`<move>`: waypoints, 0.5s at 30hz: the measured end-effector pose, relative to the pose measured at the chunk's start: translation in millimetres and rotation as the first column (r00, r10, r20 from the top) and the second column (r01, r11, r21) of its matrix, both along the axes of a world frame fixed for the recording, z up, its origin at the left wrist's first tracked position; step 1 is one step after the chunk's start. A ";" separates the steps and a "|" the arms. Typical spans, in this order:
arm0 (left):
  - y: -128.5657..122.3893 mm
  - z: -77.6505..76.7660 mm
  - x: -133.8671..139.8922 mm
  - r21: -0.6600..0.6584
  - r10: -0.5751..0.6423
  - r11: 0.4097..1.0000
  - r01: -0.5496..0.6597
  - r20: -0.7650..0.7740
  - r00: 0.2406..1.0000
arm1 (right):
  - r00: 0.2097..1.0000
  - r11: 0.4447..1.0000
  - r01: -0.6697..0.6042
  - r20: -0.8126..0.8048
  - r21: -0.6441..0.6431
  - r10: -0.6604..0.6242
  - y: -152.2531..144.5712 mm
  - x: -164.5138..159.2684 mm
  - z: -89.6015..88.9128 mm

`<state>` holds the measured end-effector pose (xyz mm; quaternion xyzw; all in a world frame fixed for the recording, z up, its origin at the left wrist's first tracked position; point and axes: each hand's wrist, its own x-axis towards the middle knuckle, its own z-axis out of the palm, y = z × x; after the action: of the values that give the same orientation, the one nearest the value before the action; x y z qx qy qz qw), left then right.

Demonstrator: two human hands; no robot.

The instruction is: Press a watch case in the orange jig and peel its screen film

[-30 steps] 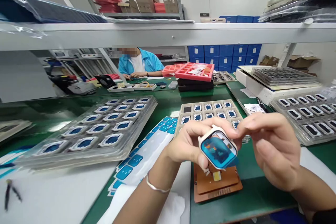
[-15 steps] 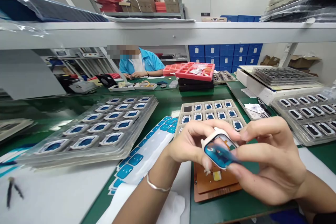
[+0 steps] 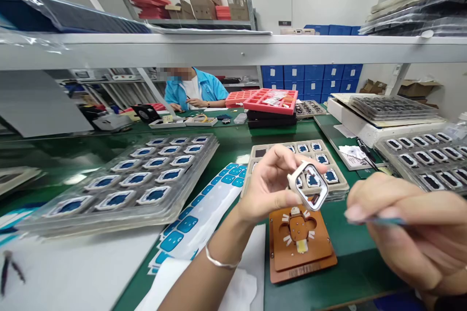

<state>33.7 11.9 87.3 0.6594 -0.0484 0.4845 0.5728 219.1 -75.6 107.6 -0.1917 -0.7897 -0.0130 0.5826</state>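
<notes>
Pinched between the thumb and fingers of my left hand (image 3: 268, 187) is a pale watch case frame (image 3: 295, 185), tilted so that I look through its opening at a tray behind. My right hand (image 3: 404, 228), smeared by motion, is closed on a thin blue film (image 3: 390, 221), seen nearly edge-on. A gap lies between the two hands. Below the frame, an orange-brown fixture plate (image 3: 292, 266) with a shaped recess and white tabs rests on the green table. Behind my left hand, a beige tray (image 3: 343, 182) holds white-rimmed blue parts.
Clear trays (image 3: 171, 209) of similar parts stand at left, another tray (image 3: 386, 165) at far right. Sheets of blue stickers (image 3: 204, 218) and white cloth (image 3: 237, 286) lie beside my left forearm. A white shelf beam (image 3: 233, 51) crosses ahead. Beyond it sits a person (image 3: 211, 86) in blue.
My right hand has pulled away to the right with the blue film, off the front of the watch case frame. The frame's opening now shows through, and the fixture plate is uncovered.
</notes>
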 end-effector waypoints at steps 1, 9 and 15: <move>1.4 -0.8 -0.9 -0.008 0.001 1.000 -0.001 -0.004 1.000 | 0.998 0.997 0.066 -0.024 0.037 -0.065 0.2 3.5 -2.0; 6.0 -2.7 -0.6 0.034 -0.039 0.999 0.037 0.059 0.997 | 0.932 0.931 0.321 0.119 0.176 -0.344 24.3 1.7 5.0; 9.8 -7.8 4.0 0.127 0.017 0.992 -0.023 0.045 0.999 | 0.950 0.971 0.237 0.202 0.041 -0.240 21.5 0.8 0.3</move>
<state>37.7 21.7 79.5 0.6842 -0.0852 0.5006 0.5235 219.9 -54.1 107.8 -0.2786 -0.8165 -0.1093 0.4937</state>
